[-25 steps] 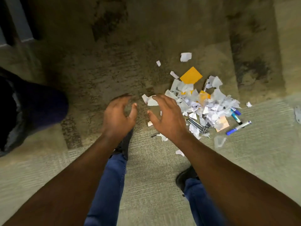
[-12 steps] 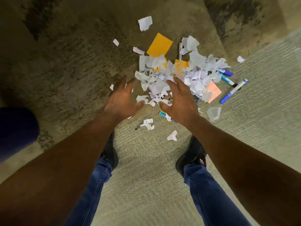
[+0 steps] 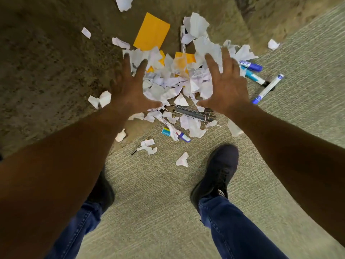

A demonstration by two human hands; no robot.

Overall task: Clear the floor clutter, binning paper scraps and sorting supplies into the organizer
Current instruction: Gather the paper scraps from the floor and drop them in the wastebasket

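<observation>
White paper scraps (image 3: pixel 168 86) lie between spread left hand (image 3: pixel 128 90) and right hand (image 3: pixel 225 86); print unreadable.

scraps (image 3: pixel 169 85): torn, crumpled matt white paper | card (image 3: pixel 151 32): smooth matt orange paper | markers (image 3: pixel 250 71): glossy plastic, blue caps | ruler (image 3: pixel 192 112): dark with a metallic sheen | clip (image 3: pixel 207 116): thin wire metal | carpet (image 3: pixel 158 184): rough woven cloth, stained darker at left | jeans (image 3: pixel 237 227): blue denim | shoe (image 3: pixel 217 172): matt dark cloth
</observation>
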